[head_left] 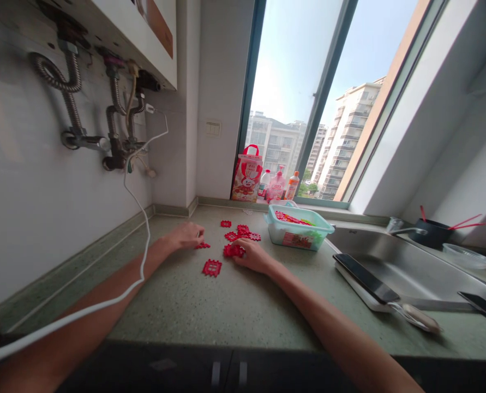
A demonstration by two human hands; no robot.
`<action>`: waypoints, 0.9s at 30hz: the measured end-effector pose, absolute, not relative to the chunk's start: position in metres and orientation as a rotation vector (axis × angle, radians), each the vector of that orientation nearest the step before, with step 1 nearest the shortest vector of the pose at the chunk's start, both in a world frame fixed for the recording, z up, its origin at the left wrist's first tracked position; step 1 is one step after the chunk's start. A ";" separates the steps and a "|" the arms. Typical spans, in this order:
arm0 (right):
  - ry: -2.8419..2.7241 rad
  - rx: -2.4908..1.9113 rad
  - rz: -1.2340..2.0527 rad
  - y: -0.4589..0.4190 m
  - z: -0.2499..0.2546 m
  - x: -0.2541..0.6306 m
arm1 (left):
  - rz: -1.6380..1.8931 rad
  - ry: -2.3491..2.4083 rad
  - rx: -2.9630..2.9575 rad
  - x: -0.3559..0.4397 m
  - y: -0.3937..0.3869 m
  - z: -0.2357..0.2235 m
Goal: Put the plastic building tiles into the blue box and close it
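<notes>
Left grip (185,236) pinches a red tile (202,245) on the bench (234,305); right grip (254,255) presses on a red cluster (233,250). Several tiles lie loose left of the tub (298,236), more inside: sorting looks partway.

Sink (390,262), pot (433,232), windowsill bottles (277,186)

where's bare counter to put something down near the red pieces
Bare counter lies between the forearms, from the front edge up to the lone red piece. Another strip runs left of the left hand toward the wall. Crowded: red pieces between left hand and right hand, the plastic tub behind, and the sink to the right.
</notes>
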State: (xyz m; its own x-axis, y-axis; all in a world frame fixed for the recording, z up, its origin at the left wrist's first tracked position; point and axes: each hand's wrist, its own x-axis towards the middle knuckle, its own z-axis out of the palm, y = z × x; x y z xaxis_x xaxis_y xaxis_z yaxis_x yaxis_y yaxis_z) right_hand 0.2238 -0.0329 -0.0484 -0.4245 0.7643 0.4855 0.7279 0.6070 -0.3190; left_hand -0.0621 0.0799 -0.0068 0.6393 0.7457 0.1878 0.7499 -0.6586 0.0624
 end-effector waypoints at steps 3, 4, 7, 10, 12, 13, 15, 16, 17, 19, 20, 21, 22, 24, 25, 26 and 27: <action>-2.267 -1.156 0.094 -0.035 -0.043 0.232 | -0.171 -1.383 -2.885 -0.075 0.085 -0.006; -2.282 -1.146 0.084 -0.036 -0.040 0.235 | -0.165 -1.366 -2.909 -0.075 0.085 -0.006; -2.275 -1.136 0.018 -0.041 -0.032 0.246 | -0.201 -1.282 -2.978 -0.064 0.078 -0.011; -2.181 -1.101 -0.082 -0.047 -0.018 0.259 | -0.282 -1.162 -3.067 -0.045 0.065 -0.018; -2.088 -1.068 -0.190 -0.051 -0.004 0.271 | -0.327 -1.086 -3.136 -0.034 0.057 -0.020; -2.024 -1.069 -0.261 -0.053 0.003 0.279 | -0.344 -1.053 -3.163 -0.031 0.053 -0.021; -1.839 -1.114 -0.423 -0.057 0.017 0.297 | -0.369 -1.017 -3.196 -0.027 0.049 -0.022; -1.723 -1.149 -0.504 -0.058 0.023 0.307 | -0.381 -1.015 -3.203 -0.026 0.049 -0.021; -1.610 -1.180 -0.578 -0.059 0.028 0.317 | -0.393 -1.018 -3.209 -0.026 0.049 -0.021; -1.423 -1.225 -0.688 -0.059 0.032 0.338 | -0.414 -1.016 -3.228 -0.027 0.051 -0.022; -1.366 -1.247 -0.720 -0.059 0.031 0.347 | -0.423 -1.009 -3.236 -0.028 0.052 -0.022; -1.333 -1.278 -0.739 -0.058 0.030 0.355 | -0.429 -1.001 -3.240 -0.028 0.053 -0.023; -1.321 -1.324 -0.748 -0.056 0.028 0.362 | -0.432 -0.993 -3.239 -0.029 0.054 -0.024; -1.325 -1.457 -0.751 -0.054 0.024 0.369 | -0.428 -0.989 -3.235 -0.029 0.055 -0.024; -1.337 -1.523 -0.754 -0.053 0.022 0.370 | -0.422 -0.990 -3.238 -0.029 0.056 -0.024; -1.355 -1.570 -0.760 -0.052 0.021 0.368 | -0.416 -0.991 -3.244 -0.030 0.056 -0.024; -1.384 -1.585 -0.766 -0.052 0.019 0.364 | -0.413 -0.992 -3.252 -0.030 0.056 -0.024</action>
